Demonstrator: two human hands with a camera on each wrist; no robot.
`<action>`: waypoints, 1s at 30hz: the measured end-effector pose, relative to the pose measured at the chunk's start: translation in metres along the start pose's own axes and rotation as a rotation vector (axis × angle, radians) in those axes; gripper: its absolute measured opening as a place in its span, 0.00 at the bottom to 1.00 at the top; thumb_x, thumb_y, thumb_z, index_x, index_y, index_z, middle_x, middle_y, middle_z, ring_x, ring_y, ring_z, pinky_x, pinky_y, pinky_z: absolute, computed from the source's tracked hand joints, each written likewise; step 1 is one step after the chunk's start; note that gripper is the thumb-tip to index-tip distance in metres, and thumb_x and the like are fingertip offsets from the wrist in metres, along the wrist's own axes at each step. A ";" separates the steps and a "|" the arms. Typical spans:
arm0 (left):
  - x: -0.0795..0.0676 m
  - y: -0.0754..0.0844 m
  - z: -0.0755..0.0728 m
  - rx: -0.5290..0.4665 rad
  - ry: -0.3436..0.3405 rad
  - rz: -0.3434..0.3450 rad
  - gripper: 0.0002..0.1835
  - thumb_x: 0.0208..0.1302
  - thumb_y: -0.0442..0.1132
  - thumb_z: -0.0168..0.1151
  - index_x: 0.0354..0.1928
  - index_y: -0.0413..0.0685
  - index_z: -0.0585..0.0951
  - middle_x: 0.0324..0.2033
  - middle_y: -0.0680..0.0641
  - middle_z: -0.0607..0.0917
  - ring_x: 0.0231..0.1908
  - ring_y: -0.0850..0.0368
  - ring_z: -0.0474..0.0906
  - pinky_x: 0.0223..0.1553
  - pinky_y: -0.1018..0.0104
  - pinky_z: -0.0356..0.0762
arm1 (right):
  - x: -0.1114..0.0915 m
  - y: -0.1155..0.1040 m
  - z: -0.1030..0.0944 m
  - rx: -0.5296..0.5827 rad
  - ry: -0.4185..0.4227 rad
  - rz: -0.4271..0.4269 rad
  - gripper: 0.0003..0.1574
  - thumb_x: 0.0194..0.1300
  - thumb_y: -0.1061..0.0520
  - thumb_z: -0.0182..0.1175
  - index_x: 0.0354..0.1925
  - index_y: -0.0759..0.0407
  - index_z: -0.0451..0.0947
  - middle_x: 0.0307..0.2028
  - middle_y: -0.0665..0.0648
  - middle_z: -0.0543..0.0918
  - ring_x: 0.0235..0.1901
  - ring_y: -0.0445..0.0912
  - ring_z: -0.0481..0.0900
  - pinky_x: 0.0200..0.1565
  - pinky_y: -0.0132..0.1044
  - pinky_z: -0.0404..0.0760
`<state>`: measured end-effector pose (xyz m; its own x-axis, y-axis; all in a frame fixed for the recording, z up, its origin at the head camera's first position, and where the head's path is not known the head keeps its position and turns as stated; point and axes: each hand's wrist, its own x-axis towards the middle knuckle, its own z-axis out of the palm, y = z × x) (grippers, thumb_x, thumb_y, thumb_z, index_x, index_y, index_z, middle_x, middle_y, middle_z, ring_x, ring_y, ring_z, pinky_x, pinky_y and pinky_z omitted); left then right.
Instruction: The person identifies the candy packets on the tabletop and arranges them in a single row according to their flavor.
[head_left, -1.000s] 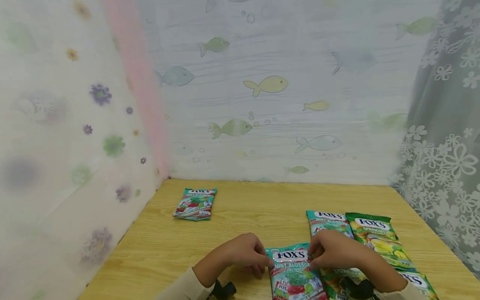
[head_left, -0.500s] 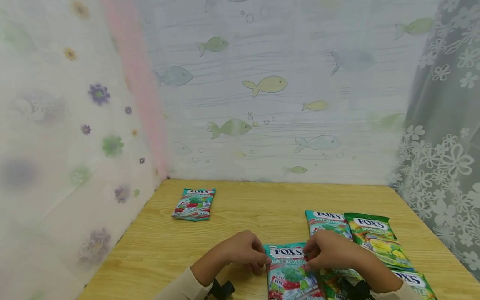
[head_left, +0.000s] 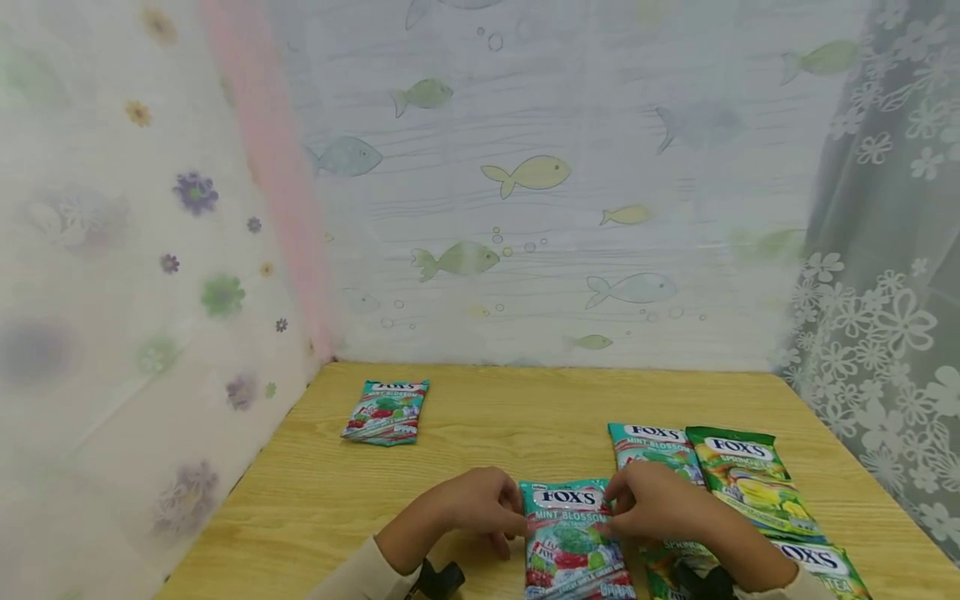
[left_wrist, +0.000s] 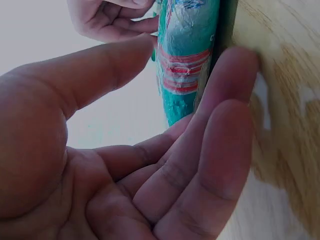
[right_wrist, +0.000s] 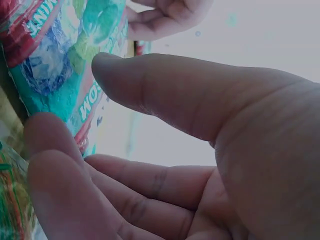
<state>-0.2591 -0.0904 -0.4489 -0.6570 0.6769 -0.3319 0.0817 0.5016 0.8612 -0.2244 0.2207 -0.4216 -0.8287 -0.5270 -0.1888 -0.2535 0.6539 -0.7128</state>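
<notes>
A teal Fox's Mint Blossom candy bag point(head_left: 573, 542) lies face up near the front of the table, between both hands. My left hand point(head_left: 480, 507) pinches its left edge near the top. On the other side my right hand point(head_left: 663, 504) pinches the right edge. In the left wrist view, the left thumb and fingers bracket the teal bag point(left_wrist: 185, 70), with fingertips close to the wood. The right wrist view has the thumb on the front of the bag point(right_wrist: 75, 55) and fingers at its edge. My right hand and forearm partly cover the bags behind them.
Another Mint Blossom bag point(head_left: 386, 412) lies at the far left. To the right, a Mint Blossom bag point(head_left: 656, 446) sits beside a green-yellow Fox's bag point(head_left: 750, 483). Nearer are another green bag point(head_left: 821, 562) and a partly hidden Spring bag point(head_left: 663, 567). Curtains border the wooden table point(head_left: 487, 417).
The held candy bag has shifted slightly left and away from me, showing more of its lower part. Both hands keep their hold on its edges. The other bags stay in place.
</notes>
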 end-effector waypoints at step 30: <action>0.001 0.000 0.015 -0.069 -0.099 0.044 0.09 0.71 0.39 0.67 0.42 0.42 0.77 0.24 0.41 0.90 0.21 0.60 0.86 0.22 0.67 0.84 | 0.004 -0.005 0.011 0.003 0.043 0.046 0.29 0.59 0.53 0.76 0.53 0.68 0.81 0.29 0.50 0.88 0.28 0.47 0.85 0.34 0.44 0.85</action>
<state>-0.2491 -0.0816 -0.4552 -0.5768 0.7489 -0.3262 0.0548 0.4339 0.8993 -0.2208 0.2099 -0.4265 -0.8600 -0.4726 -0.1922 -0.2135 0.6755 -0.7058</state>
